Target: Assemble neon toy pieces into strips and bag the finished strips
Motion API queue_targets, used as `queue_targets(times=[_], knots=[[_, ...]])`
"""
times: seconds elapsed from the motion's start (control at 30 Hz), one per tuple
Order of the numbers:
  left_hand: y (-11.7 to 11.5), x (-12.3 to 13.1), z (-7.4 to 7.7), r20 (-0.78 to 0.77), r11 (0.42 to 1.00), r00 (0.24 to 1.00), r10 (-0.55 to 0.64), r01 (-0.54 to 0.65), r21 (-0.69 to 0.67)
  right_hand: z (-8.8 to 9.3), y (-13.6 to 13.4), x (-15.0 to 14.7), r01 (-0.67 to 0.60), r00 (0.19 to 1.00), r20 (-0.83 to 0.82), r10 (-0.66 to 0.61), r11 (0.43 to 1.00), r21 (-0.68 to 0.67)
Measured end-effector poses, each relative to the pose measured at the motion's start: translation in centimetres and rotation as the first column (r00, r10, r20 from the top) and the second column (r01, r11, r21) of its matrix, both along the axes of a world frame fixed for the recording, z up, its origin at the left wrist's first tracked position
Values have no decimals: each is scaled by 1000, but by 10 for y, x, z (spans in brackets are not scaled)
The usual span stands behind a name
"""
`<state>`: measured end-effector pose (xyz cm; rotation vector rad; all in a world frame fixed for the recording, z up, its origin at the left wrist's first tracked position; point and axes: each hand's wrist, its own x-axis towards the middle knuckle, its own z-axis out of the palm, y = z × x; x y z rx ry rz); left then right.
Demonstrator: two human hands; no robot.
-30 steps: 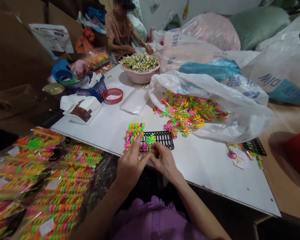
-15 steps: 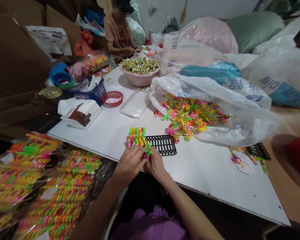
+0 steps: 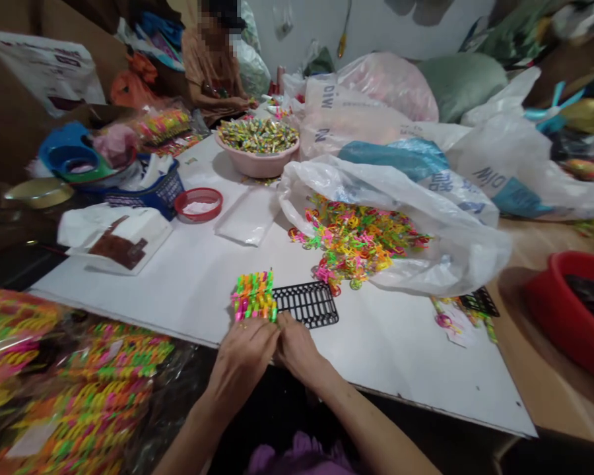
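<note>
My left hand [image 3: 245, 349] and my right hand [image 3: 297, 346] meet at the near end of a black plastic rack [image 3: 321, 305] lying on the white table. Both have curled fingers, and whatever they pinch is hidden beneath them. Rows of small bright plastic pieces [image 3: 253, 290], green, orange, yellow and pink, fill the rack's left part, just beyond my left fingertips. Open slots show on its right part, beside my right hand. A loose heap of similar colourful pieces [image 3: 356, 241] spills from a clear plastic bag [image 3: 455, 260] behind the rack.
A pink basin [image 3: 260, 163] of wrapped pieces stands farther back, near a seated person [image 3: 215, 72]. Left are a red basket [image 3: 198, 204], a blue basket [image 3: 153, 191] and a white packet [image 3: 116, 237]. Packed bags [image 3: 79, 409] lie below left; a red tub [image 3: 564, 310] is right.
The view has shifted, so the table contents sit farther left. My hands have drawn down to the rack's near edge, and the green piece seen between them is now out of sight.
</note>
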<state>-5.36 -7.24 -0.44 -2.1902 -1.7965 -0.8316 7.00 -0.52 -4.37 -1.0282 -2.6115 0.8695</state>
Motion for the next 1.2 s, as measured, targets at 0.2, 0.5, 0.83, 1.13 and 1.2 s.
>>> queue_targets(times=[0.2,0.5,0.83,1.13,1.2], knots=[[-4,-14,-14,-67,995,994,-83,87,58,41,91,49,46,996,63,-58,983,176],[-7,-18,-8,-115,991,988,-105,114,74,60,146,45,47,915,333,-227,881,471],[70,-14,70,628,854,689,363,24,-520,90,58,31,-49,987,-138,83,972,232],[69,3,78,653,851,702,285,129,-509,96,57,37,-55,979,-197,54,998,3],[68,-7,87,616,886,744,261,68,-459,97,59,35,-14,971,-238,5,999,-34]])
